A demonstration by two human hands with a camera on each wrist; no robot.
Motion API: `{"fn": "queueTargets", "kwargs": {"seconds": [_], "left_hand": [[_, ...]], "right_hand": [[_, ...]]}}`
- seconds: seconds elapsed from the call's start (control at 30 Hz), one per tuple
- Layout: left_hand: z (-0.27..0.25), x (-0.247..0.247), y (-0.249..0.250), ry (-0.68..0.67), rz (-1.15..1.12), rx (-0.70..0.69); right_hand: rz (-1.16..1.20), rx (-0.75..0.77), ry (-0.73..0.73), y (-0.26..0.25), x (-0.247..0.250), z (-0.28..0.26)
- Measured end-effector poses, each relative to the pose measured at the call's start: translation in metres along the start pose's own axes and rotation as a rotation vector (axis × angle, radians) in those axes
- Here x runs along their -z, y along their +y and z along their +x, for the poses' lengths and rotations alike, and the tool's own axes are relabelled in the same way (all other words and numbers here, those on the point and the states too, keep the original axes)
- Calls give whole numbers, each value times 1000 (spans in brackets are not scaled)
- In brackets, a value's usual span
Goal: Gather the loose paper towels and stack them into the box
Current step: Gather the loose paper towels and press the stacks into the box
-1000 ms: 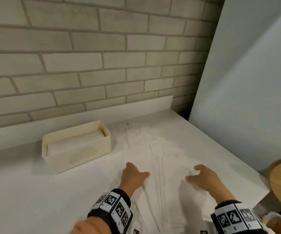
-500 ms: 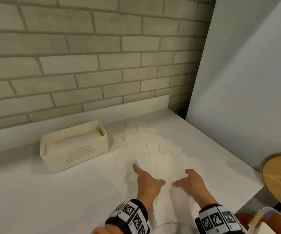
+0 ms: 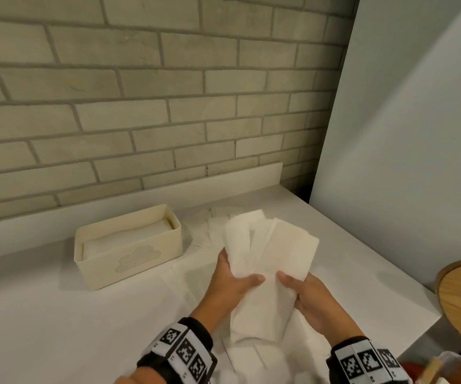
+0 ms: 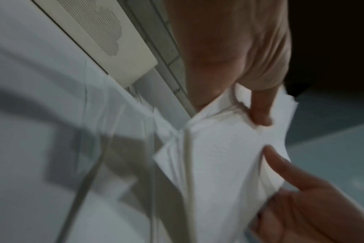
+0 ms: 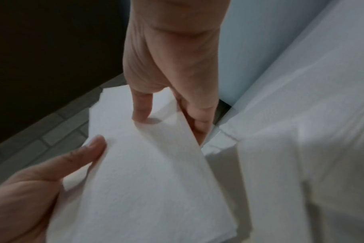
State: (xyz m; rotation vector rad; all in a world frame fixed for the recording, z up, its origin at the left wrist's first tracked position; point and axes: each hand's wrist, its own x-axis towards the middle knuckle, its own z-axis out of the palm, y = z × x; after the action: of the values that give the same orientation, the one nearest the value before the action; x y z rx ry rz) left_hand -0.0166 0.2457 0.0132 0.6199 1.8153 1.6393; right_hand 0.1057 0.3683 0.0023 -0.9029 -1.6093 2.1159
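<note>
both hands, the left hand [image 3: 230, 284] and right hand [image 3: 305, 293], are pinching a fanned bundle of paper towels [image 3: 271, 253] from either side, lifted above loose sheets [image 3: 212, 225]. left of the grip, the box [image 3: 129, 245] is sitting half filled. uneven edges risk sheets slipping out.

Head view looks down over the desk [image 3: 57, 314] toward the brick wall [image 3: 140, 106]; both wrist views sit close, sharing the paper towels [image 3: 268, 261] between them.
</note>
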Motion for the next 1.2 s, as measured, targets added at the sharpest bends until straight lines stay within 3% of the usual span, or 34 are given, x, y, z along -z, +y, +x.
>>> {"fn": "queueTargets", "kwargs": {"seconds": [0.1, 0.2, 0.33, 0.5, 0.7, 0.83, 0.9, 0.97, 1.2], "left_hand": [[6, 12, 9, 12, -92, -34], [8, 18, 15, 59, -102, -79], [4, 24, 16, -32, 7, -46], [1, 28, 16, -118, 19, 51], [2, 26, 10, -80, -44, 59], [10, 31, 7, 55, -266, 266], [10, 32, 10, 54, -372, 338], [8, 29, 9, 22, -333, 337], [6, 20, 5, 42, -230, 186]], "right_hand": [[156, 13, -49, -4, -6, 3], [75, 70, 51, -2, -15, 10], [-7, 130, 149, -6, -27, 14], [42, 44, 73, -13, -39, 15], [-80, -62, 107, -8, -56, 21], [-103, -121, 203, -9, -56, 27], [-111, -134, 237, -8, -56, 29], [-100, -144, 253, -4, -58, 30], [-230, -77, -78, 2, -67, 31]]}}
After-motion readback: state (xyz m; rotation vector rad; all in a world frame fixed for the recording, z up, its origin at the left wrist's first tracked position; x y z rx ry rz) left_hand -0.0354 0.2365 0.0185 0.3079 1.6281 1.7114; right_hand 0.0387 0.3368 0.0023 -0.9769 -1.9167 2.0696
